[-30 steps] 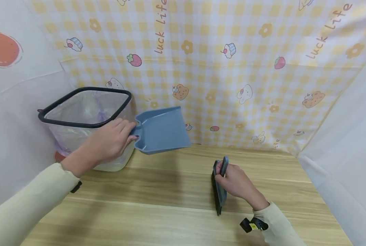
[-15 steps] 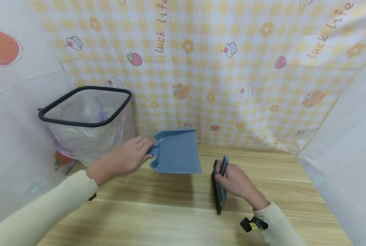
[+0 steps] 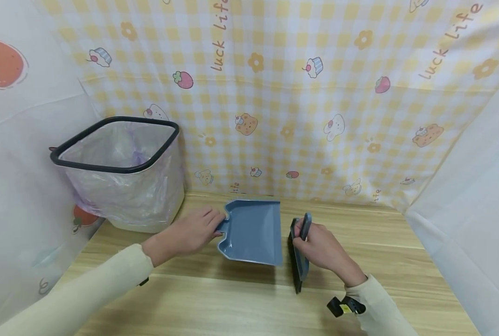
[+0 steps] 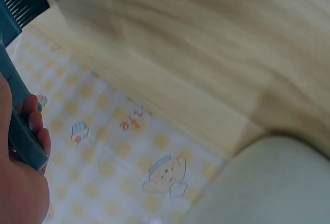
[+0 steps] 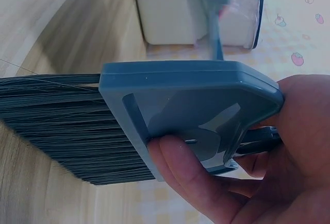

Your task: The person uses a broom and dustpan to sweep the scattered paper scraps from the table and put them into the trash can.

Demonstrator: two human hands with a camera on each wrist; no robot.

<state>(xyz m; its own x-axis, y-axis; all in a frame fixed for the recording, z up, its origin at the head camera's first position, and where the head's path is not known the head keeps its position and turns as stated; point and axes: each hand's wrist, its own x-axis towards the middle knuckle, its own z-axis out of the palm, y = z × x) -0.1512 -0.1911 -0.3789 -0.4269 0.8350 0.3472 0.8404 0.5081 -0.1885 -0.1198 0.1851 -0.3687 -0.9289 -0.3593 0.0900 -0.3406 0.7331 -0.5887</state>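
Observation:
A blue-grey dustpan (image 3: 252, 231) is held by its short handle in my left hand (image 3: 197, 229), its flat lip facing right. There is a shadow below it on the table. In the left wrist view, fingers (image 4: 45, 140) curl round the dustpan's handle (image 4: 26, 144). Just right of the lip, my right hand (image 3: 321, 245) grips a hand brush (image 3: 301, 261) with its bristles turned to the left. Close up in the right wrist view, dark bristles (image 5: 72, 126) fan out from the brush's blue-grey head (image 5: 185, 100). No debris shows in the pan.
At the left stands a bin (image 3: 165, 196) with a black rim and a clear liner bag. A wooden table (image 3: 216, 308) lies under both hands. Checked cloth (image 3: 274, 116) hangs behind it, and white cloth (image 3: 476, 196) hangs at the sides.
My left hand has brought the dustpan down and to the right, away from beside the bin to near the brush. The right hand and brush have stayed in place.

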